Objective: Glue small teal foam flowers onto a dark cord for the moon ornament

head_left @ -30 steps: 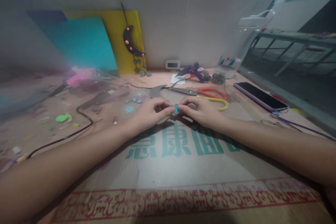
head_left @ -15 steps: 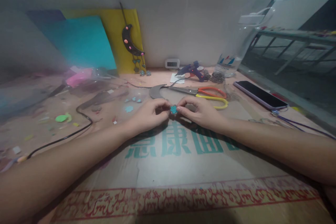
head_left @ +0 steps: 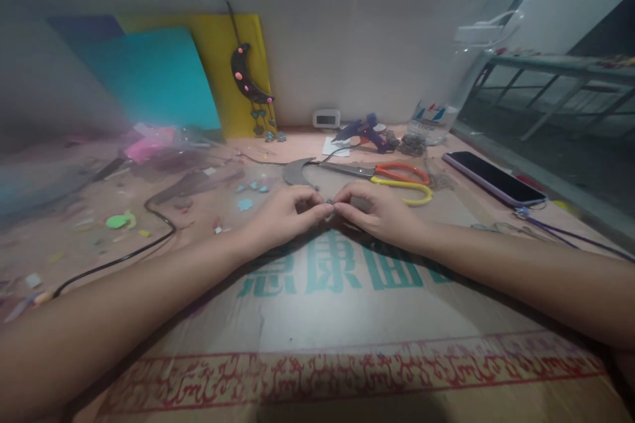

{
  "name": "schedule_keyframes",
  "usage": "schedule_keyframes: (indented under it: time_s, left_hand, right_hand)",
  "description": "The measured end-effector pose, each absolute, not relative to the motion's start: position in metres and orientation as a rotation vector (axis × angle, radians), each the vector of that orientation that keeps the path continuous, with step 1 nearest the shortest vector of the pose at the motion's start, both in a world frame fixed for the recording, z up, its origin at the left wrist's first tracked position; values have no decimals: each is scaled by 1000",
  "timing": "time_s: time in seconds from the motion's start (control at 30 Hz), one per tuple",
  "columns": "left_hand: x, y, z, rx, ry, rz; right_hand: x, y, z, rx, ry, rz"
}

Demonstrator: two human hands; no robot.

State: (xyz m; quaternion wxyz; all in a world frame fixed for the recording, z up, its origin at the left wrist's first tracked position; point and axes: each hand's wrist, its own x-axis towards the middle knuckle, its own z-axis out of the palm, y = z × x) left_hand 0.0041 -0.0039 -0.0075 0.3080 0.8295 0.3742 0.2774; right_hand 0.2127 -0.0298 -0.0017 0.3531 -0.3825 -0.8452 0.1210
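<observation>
My left hand [head_left: 285, 215] and my right hand [head_left: 380, 210] rest on a flattened cardboard sheet [head_left: 347, 317] with green printed characters. Their fingertips meet in a pinch at the middle. A tiny dark speck [head_left: 329, 201] shows between the fingertips; what they pinch is almost wholly hidden. Just behind the hands lie a grey crescent-shaped cutout [head_left: 296, 172] and scissors with orange and yellow handles [head_left: 397, 180].
A blue glue gun [head_left: 364, 132] and its black cable [head_left: 143, 238] lie on the desk. A phone [head_left: 491, 178] lies at the right. Teal and yellow sheets [head_left: 163, 79] lean on the wall with a dark moon ornament [head_left: 247, 79]. Small foam scraps [head_left: 119, 221] litter the left side.
The small teal piece that showed between my fingertips is now covered by them. Both hands have closed together slightly and stayed in place.
</observation>
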Motion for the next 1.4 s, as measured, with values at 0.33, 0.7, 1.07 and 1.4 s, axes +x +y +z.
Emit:
schedule_keyframes:
  time_s: [0.33,0.7,1.07,1.4]
  left_hand:
    - [6,-8,-4,2181,990,691]
    - [5,-9,-1,2355,940,663]
    - [5,-8,-1,2288,1019,665]
    - [5,-6,-6,2259,1001,718]
  right_hand:
    - [213,-30,-2,-1043,-2183,390]
    - [213,-29,-2,-1023,-2218,427]
    - [213,-29,0,-1058,-2170,349]
    - [213,-30,-2,-1033,-2215,385]
